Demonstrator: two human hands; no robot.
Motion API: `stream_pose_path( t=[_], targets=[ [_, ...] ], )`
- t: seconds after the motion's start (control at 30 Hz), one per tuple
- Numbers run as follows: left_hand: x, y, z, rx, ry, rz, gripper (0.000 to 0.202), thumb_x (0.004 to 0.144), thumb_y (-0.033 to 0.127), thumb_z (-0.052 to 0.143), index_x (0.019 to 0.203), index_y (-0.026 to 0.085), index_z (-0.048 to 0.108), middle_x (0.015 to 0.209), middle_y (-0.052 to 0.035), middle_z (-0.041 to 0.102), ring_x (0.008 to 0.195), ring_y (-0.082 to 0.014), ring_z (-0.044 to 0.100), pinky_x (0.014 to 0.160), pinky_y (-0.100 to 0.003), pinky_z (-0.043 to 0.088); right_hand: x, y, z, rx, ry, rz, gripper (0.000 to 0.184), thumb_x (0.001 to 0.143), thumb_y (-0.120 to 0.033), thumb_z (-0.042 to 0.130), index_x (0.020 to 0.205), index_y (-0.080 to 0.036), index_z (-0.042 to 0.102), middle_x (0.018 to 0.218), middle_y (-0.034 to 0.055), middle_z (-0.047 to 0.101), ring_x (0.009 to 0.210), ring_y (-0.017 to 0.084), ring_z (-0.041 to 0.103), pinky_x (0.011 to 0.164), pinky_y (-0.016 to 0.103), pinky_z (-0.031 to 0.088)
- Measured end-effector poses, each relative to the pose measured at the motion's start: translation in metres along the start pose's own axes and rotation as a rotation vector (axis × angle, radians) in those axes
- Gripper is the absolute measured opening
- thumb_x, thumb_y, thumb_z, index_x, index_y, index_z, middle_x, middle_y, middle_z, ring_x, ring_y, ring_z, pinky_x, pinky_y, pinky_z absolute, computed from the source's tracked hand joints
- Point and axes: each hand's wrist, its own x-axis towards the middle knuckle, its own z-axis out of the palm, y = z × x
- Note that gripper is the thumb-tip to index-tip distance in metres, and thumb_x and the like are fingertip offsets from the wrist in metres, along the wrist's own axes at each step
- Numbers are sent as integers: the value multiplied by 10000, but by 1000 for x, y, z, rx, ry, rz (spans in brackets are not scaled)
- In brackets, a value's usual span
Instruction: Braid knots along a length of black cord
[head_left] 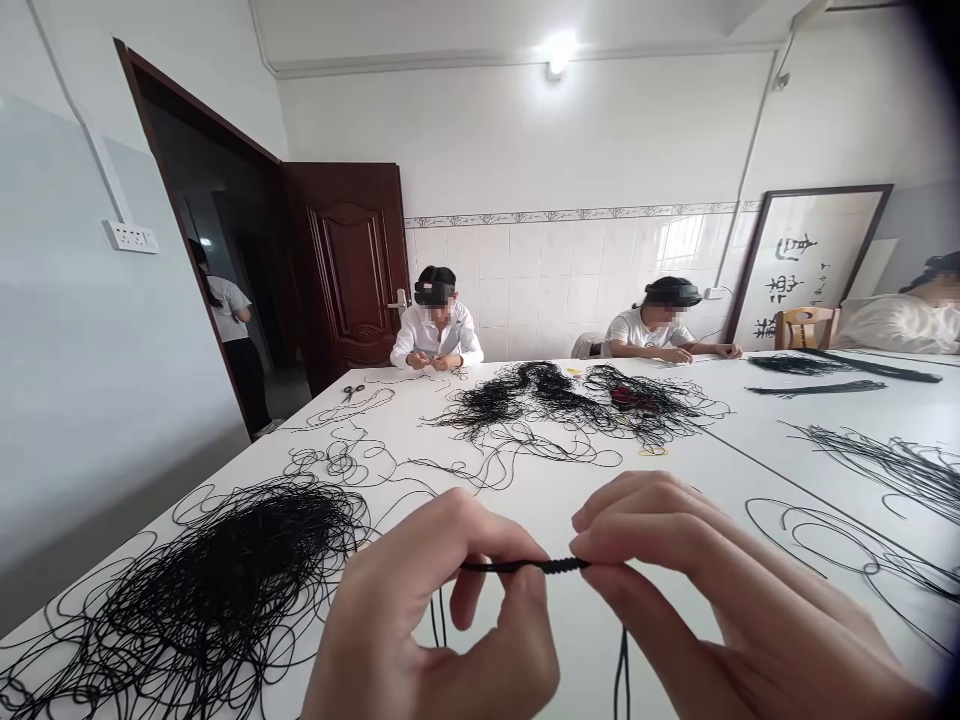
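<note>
A glossy white table (570, 490) fills the view. At its near left lies a loose heap of cord (217, 580), thin, black and wiry, with curls spilling outward. Just right of it, the left hand (435, 620) pinches one end of a braided cord (525, 566) between thumb and forefinger, the other fingers curled beneath. This short, knotted black length runs level between both hands, just above the table's near edge, with loose strands hanging from each end. The right hand (697, 590) pinches the other end, fingers pressed together. Further right lie long cut strands (892, 465), straighter and fanned out.

Across the far side, left to right: small scissors (352, 390), a dense central tangle (555, 400) of black cord, and seated people in white shirts.
</note>
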Motion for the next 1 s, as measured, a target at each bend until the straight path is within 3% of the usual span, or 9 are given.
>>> stream_pose_path(
  t=[0.43, 1.0],
  targets=[
    [-2, -2, 4, 131, 72, 141, 175, 679, 99, 471, 610, 237, 554, 516, 85, 499, 450, -70, 448, 417, -166, 345, -3, 5, -2, -64, -29, -35, 95, 888, -126, 558, 899, -187, 486, 811, 18, 567, 741, 77, 562, 617, 158, 470],
    [-1, -1, 4, 61, 58, 101, 171, 667, 103, 529, 626, 255, 594, 513, 96, 552, 445, -73, 454, 416, -152, 374, 0, 2, -1, 0, -15, -20, 103, 878, -100, 566, 881, -178, 499, 783, 23, 562, 734, 90, 559, 594, 176, 480]
  ],
)
